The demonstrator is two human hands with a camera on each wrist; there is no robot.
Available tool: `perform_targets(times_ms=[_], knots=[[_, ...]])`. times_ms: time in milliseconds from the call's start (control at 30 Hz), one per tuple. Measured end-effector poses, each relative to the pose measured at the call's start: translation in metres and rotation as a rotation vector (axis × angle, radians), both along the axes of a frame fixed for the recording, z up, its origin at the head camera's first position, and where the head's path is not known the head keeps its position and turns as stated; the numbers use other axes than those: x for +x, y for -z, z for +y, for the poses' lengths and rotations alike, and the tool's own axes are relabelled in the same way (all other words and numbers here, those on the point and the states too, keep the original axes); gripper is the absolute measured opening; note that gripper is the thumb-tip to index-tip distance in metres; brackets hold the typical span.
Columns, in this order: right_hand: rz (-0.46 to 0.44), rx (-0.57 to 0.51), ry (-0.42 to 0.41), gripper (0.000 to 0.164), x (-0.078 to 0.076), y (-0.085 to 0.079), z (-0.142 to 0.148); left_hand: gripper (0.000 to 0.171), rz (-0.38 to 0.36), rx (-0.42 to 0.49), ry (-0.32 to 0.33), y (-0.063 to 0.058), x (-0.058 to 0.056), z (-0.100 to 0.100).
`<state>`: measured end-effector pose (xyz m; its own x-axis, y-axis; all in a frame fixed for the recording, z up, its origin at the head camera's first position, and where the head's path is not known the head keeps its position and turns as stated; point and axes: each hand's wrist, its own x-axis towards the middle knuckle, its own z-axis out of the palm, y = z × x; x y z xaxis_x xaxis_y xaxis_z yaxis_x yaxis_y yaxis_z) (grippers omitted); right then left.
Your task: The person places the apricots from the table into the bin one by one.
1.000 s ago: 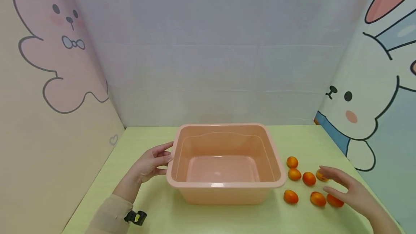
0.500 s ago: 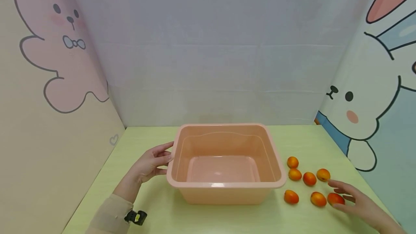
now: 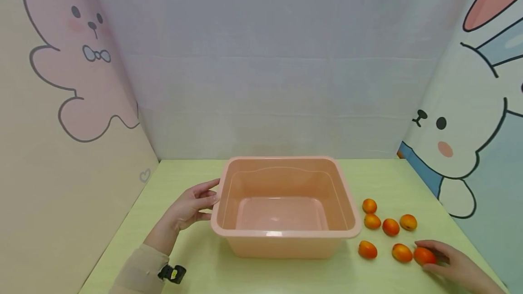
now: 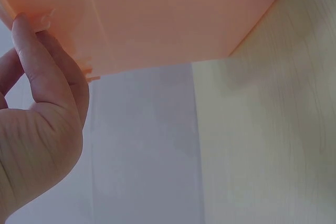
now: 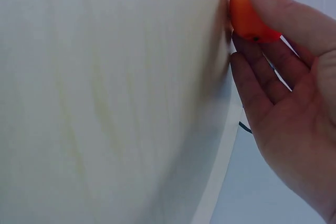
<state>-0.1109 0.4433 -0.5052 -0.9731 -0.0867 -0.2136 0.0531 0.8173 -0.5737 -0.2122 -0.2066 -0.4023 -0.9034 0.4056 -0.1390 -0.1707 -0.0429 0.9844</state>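
Note:
An empty peach-pink plastic basin [image 3: 286, 252] stands on the pale green table. My left hand [image 3: 192, 207] holds its left rim, thumb and fingers meeting at the edge. In the left wrist view, that hand [image 4: 47, 93] grips the rim beside the basin's outer wall [image 4: 157, 19]. Over to the right, my right hand [image 3: 447, 260] has thumb and fingers around a small oval orange-red fruit [image 3: 424, 256]. The right wrist view has the thumb laid on this fruit [image 5: 249, 11] and the other fingers behind it, close to the tabletop.
Several similar orange fruits lie right of the basin, among them one nearest its front corner [image 3: 367, 249], one beside the held fruit [image 3: 402, 253] and one further back [image 3: 369, 206]. Printed cartoon walls [image 3: 453, 149] flank the table; a white sheet [image 3: 261, 67] hangs behind.
My right hand has come down and toward me from over the back fruits, and its thumb and fingers have closed around the rightmost front fruit. The left hand and basin stay put.

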Motion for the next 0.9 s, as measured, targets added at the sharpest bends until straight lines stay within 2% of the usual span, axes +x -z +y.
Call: perform_targets(times_ms=[200,367,567,733,900], knots=[[0.006,-0.042,0.075,0.06,-0.002,-0.007,-0.003,0.071,0.002,-0.008,-0.002,0.0,0.0,0.0],[0.124,-0.093,0.092,0.057,-0.004,-0.023,-0.008,0.07,0.003,-0.02,-0.002,0.0,0.0,0.001],[0.314,-0.188,0.02,0.048,-0.01,-0.044,-0.021,0.069,0.005,-0.023,-0.001,0.002,-0.001,0.0],[0.384,-0.242,-0.081,0.042,-0.027,-0.069,-0.033,0.069,0.006,-0.01,0.008,0.003,-0.002,-0.001],[0.457,-0.226,-0.137,0.044,-0.045,-0.096,-0.049,0.069,0.007,-0.001,0.01,0.004,-0.002,-0.001]])
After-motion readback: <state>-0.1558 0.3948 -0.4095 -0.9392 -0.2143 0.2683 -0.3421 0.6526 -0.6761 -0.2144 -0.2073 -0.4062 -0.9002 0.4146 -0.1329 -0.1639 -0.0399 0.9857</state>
